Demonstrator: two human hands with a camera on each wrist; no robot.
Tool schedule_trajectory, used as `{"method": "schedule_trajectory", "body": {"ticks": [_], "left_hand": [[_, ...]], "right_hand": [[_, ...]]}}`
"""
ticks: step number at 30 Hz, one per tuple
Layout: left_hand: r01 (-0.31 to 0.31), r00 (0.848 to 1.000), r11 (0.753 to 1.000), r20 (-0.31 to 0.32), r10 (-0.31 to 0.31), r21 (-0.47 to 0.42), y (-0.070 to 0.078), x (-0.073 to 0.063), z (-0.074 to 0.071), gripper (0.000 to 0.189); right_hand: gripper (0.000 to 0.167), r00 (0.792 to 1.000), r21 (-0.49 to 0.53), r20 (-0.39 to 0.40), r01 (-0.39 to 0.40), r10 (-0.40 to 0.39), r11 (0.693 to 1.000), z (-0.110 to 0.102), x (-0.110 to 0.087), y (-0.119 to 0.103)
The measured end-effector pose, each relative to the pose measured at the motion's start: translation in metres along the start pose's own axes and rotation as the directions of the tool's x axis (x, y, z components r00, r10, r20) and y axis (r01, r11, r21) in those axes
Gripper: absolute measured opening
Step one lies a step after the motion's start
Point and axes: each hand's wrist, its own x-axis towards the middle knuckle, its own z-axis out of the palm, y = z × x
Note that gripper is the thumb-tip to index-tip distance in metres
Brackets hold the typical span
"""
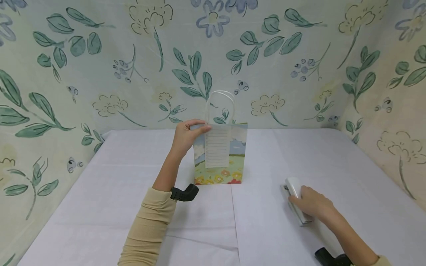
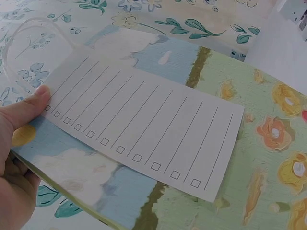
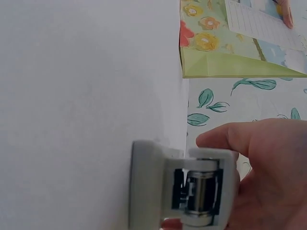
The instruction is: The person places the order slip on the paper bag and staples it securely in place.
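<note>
A paper gift bag [image 1: 237,162] with a painted meadow and flowers stands upright mid-table, its white handles raised. Against its front lies a lined checklist sheet [image 1: 217,147] with small boxes down one edge. With the thumb in front and fingers behind, my left hand [image 1: 188,135] pinches the sheet and the bag's top edge together; in the left wrist view the thumb presses the sheet's corner. Over on the right, my right hand [image 1: 314,202] grips a white stapler [image 1: 294,188] low at the table. Its end, with a metal cylinder inside, faces the right wrist camera.
A white cloth [image 1: 133,218] with creases covers the table. Behind it and along both sides hangs a floral curtain [image 1: 259,74] with green leaves. Each wrist carries a black camera mount [image 1: 185,193].
</note>
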Motion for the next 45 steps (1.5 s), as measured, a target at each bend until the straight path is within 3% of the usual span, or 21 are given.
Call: {"method": "schedule_trajectory", "body": {"ticks": [13, 21, 33, 36, 40, 45], "left_hand": [[0.005, 1.000, 1.000, 0.000, -0.005, 0.003, -0.001, 0.001, 0.000, 0.032], [0.004, 1.000, 1.000, -0.002, -0.004, 0.007, 0.000, 0.002, -0.001, 0.032], [0.017, 1.000, 1.000, -0.002, -0.017, -0.001, -0.001, 0.001, 0.000, 0.034], [0.017, 1.000, 1.000, 0.002, -0.017, -0.006, -0.001, 0.001, 0.000, 0.033], [0.017, 1.000, 1.000, 0.002, -0.017, -0.013, -0.001, 0.002, -0.001, 0.033], [0.025, 1.000, 1.000, 0.000, -0.025, -0.011, -0.001, 0.001, -0.001, 0.033]], "right_hand": [[0.050, 0.999, 0.117, 0.018, 0.043, -0.046, 0.992, -0.003, 0.007, -0.005], [0.060, 0.992, 0.291, 0.090, 0.058, -0.088, 0.955, -0.008, 0.008, -0.013], [0.066, 0.985, 0.391, 0.141, 0.035, -0.098, 0.920, -0.011, 0.006, -0.026], [0.071, 0.986, 0.431, 0.109, 0.067, -0.126, 0.900, -0.012, 0.007, -0.028], [0.073, 0.988, 0.473, -0.005, 0.140, -0.156, 0.870, -0.011, 0.010, -0.033], [0.068, 0.974, 0.501, -0.113, 0.227, -0.198, 0.835, -0.011, 0.013, -0.041]]}}
